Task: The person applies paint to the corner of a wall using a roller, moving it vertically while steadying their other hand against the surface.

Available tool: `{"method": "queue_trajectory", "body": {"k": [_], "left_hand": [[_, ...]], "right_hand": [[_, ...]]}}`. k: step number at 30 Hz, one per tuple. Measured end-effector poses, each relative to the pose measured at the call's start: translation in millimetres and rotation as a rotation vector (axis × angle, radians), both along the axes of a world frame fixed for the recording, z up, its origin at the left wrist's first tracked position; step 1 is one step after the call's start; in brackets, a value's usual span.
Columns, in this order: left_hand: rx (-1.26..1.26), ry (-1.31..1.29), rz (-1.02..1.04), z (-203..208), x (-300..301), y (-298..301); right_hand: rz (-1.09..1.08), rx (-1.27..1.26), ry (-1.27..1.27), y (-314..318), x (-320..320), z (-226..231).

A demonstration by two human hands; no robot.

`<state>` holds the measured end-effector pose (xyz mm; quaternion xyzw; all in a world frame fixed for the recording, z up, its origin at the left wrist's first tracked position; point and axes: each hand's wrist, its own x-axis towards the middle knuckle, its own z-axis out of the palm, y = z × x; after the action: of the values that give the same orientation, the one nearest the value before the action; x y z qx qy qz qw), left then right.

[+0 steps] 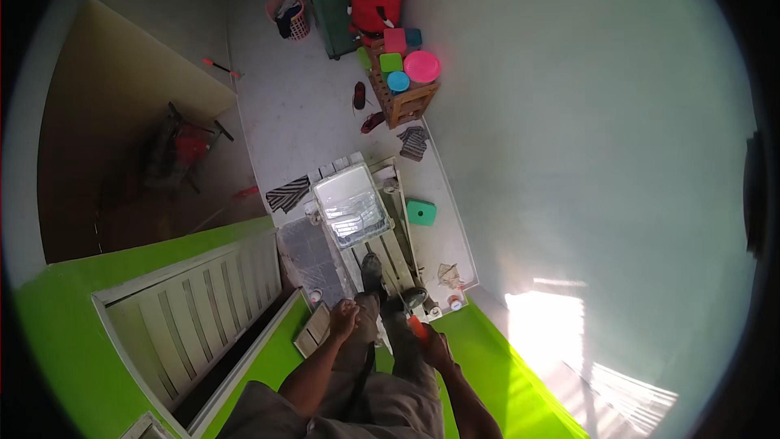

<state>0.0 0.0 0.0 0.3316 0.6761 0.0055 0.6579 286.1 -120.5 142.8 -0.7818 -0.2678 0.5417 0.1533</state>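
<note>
My right hand (439, 349) is wrapped round a bright orange object (418, 328), long and narrow, whose kind I cannot make out; its lower part is hidden by my fingers. My left hand (344, 319) is held in front of my left thigh with the fingers curled in. Whether anything small is inside it does not show. Both hands are above my dark shoes (372, 268), which stand on a pale slatted wooden platform (396, 264). A clear-and-white plastic tub (351, 205) rests on the same platform, just beyond my feet.
Bright green wall (479, 349) lies on both sides of me, with a white louvred panel (195, 321) at left. Lower down are a green stool (421, 212), striped cloths (413, 143), shoes (359, 96), a wooden rack (410, 106) with coloured containers and a laundry basket (298, 26).
</note>
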Motion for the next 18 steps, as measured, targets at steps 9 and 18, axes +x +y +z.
{"method": "queue_trajectory", "body": {"k": [9, 18], "left_hand": [[0.219, -0.039, -0.162, 4.1, 32.4, 123.4], [0.337, -0.233, -0.503, 63.7, 144.4, 142.0]], "right_hand": [[-0.016, 0.487, -0.225, -13.1, 25.5, 67.0], [-0.28, 0.963, -0.678, -22.0, 66.0, 190.9]]}}
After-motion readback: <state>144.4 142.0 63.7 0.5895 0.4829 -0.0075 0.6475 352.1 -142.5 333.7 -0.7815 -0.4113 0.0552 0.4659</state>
